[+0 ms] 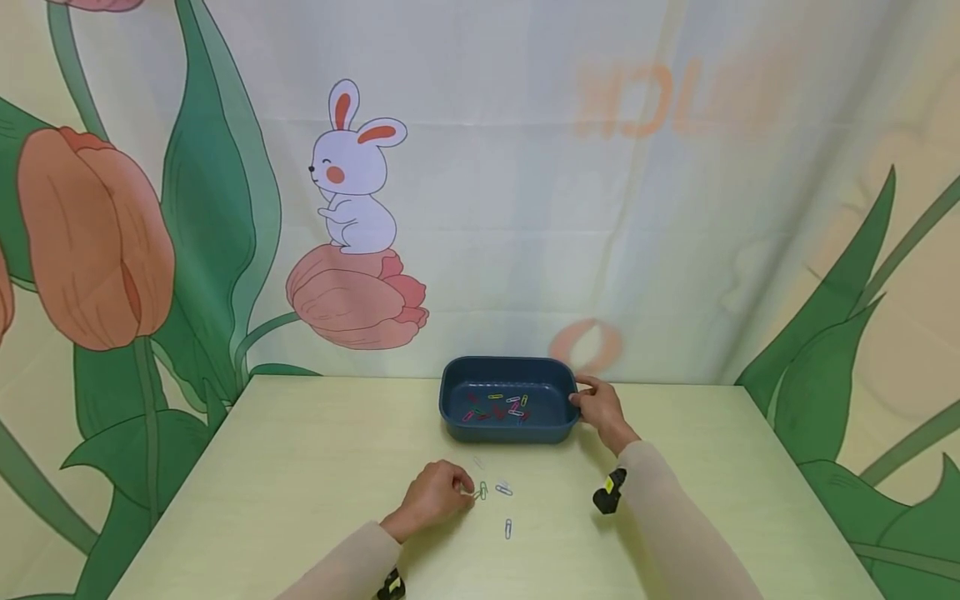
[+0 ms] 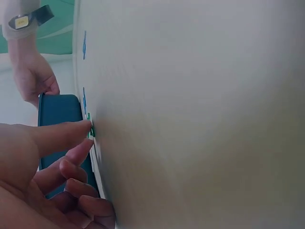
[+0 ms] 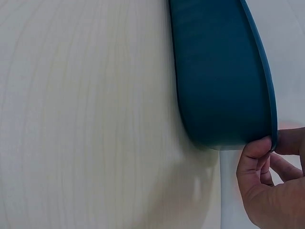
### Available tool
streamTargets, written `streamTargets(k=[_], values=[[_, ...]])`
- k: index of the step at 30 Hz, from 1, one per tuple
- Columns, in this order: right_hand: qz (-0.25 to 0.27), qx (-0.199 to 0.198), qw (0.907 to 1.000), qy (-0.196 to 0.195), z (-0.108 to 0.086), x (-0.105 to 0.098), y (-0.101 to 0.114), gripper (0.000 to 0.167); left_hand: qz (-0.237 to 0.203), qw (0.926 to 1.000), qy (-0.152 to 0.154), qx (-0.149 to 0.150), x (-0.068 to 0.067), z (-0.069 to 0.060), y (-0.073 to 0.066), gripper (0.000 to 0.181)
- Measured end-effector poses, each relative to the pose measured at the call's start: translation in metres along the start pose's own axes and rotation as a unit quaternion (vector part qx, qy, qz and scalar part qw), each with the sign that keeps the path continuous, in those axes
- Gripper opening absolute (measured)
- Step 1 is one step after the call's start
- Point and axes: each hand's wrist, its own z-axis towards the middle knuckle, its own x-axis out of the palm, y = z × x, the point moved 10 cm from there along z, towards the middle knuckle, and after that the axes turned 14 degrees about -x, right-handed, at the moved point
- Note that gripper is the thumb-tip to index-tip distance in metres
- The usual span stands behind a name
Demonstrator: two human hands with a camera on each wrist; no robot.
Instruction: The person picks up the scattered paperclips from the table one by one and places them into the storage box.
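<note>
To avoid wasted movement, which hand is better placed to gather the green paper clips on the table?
Probably the left hand: its fingertips are close to the green paper clips, while the right hand grips the blue tray.

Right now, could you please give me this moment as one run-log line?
left hand: at green clip | right hand: pinching tray rim | tray: mixed clips inside | table: blue clips loose
</note>
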Motion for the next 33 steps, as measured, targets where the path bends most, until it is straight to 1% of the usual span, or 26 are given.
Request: streamTargets(k=[8,16,21,25,32,33], values=[[-0.003,-0.007,1.0000,0.000,0.000,0.000,0.001,0.046,-0.008,0.9999,0.008,-0.004,0.001,-0.001,0.004,0.001],[-0.001,0.000,1.0000,-0.004,0.000,0.000,0.000,0.047,-0.009,0.9999,0.013,0.005,0.002,-0.002,0.003,0.009],[-0.001,0.001,1.0000,-0.003,0.001,0.000,-0.001,0.047,-0.014,0.9997,0.016,0.014,-0.001,-0.005,0.000,0.012],[0.000,-0.001,1.0000,-0.005,0.001,0.000,-0.001,0.047,-0.027,0.9993,0.012,0.024,-0.009,-0.003,-0.007,0.011],[-0.004,-0.004,1.0000,-0.004,0.002,0.000,-0.002,0.047,-0.042,0.9975,-0.017,0.055,-0.033,0.002,-0.029,0.006],[-0.005,-0.004,1.0000,-0.005,0.002,-0.001,-0.002,0.046,-0.045,0.9973,-0.020,0.054,-0.036,0.003,-0.031,0.006]])
